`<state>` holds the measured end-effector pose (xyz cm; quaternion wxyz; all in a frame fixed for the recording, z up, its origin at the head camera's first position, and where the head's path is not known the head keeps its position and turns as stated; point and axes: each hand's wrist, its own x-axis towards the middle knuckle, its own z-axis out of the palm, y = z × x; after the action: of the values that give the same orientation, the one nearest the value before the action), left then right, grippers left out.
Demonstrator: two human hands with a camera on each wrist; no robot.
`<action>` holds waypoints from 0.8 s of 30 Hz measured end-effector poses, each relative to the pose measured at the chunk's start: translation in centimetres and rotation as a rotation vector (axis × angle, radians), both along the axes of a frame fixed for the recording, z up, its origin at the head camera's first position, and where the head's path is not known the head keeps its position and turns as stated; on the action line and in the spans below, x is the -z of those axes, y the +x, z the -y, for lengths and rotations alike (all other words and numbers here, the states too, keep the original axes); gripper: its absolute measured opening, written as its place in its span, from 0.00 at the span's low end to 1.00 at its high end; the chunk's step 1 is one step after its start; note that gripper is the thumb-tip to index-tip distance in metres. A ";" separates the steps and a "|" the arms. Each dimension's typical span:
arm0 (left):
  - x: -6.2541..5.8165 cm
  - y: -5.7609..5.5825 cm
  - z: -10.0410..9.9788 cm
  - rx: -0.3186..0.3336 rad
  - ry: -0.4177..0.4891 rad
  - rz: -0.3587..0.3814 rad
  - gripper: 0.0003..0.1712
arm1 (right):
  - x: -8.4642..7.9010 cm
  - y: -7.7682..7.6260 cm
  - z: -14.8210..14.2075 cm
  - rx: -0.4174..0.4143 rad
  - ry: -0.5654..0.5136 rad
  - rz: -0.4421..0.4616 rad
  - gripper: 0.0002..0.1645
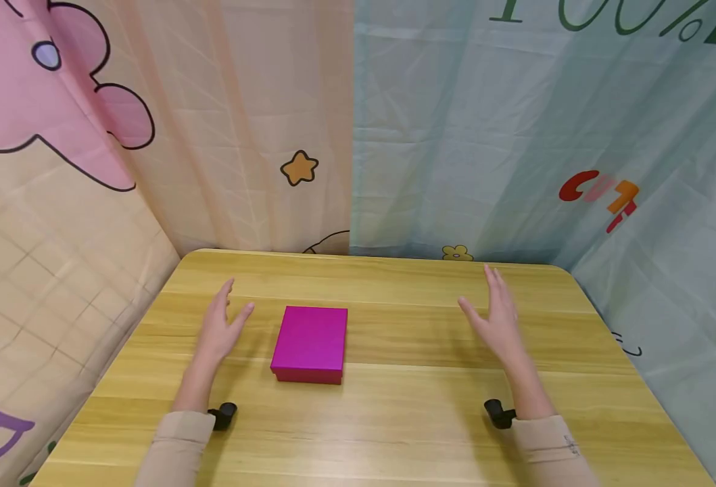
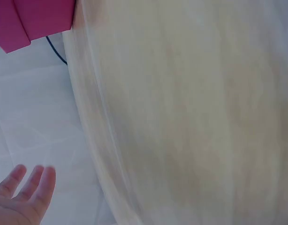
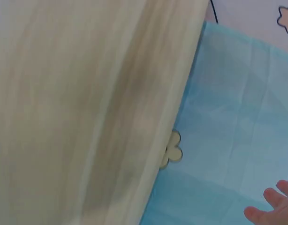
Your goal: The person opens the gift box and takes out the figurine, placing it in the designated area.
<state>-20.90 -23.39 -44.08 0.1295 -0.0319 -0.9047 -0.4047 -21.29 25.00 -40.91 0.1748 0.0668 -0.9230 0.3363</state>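
Observation:
A flat, square magenta box (image 1: 310, 338) with its lid on rests on the wooden table, left of the middle. To its left, my left hand (image 1: 220, 329) is held over the table, thumb spread from the fingers and nothing in it. My right hand (image 1: 499, 320) is raised well to the right of the box, also bare, with fingers extended and thumb apart. The left wrist view catches a corner of the box (image 2: 41, 18) at top left and the left fingers (image 2: 43, 190) at bottom left. In the right wrist view, some right fingers (image 3: 274, 199) show at the lower right.
The light wooden table (image 1: 418, 419) has rounded far corners. Printed curtains hang right behind it and along both sides, one peach (image 1: 242, 203) with a star, one pale blue (image 1: 431, 135) with lettering. A black wrist camera (image 1: 499, 414) sits on each wrist.

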 end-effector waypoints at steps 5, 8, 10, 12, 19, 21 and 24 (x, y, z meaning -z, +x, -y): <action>0.0 0.4 0.0 0.009 0.268 0.110 0.42 | 0.9 0.0 2.4 -0.027 -0.293 -0.040 0.47; 0.1 0.6 0.0 0.038 0.420 0.150 0.42 | 1.3 0.1 3.9 -0.042 -0.450 -0.025 0.46; 0.3 0.7 0.3 0.074 0.512 0.168 0.42 | 1.6 0.0 4.8 -0.054 -0.544 -0.008 0.46; 0.7 0.8 0.6 0.100 0.601 0.198 0.42 | 1.8 0.0 5.8 -0.062 -0.629 0.026 0.46; 1.0 0.9 1.0 0.177 0.755 0.351 0.43 | 1.9 0.1 8.9 -0.080 -0.836 0.175 0.46; 0.5 1.1 0.8 0.179 0.761 0.399 0.42 | 2.0 0.2 9.8 -0.095 -0.882 0.207 0.46; 0.5 1.1 0.7 0.198 0.771 0.463 0.41 | 2.6 0.0 10.8 -0.104 -0.935 0.245 0.45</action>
<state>-19.80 -24.11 -44.56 -0.1131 0.0237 -0.6858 -0.7186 -21.32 14.19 -43.51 0.0589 -0.0130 -0.6822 0.7287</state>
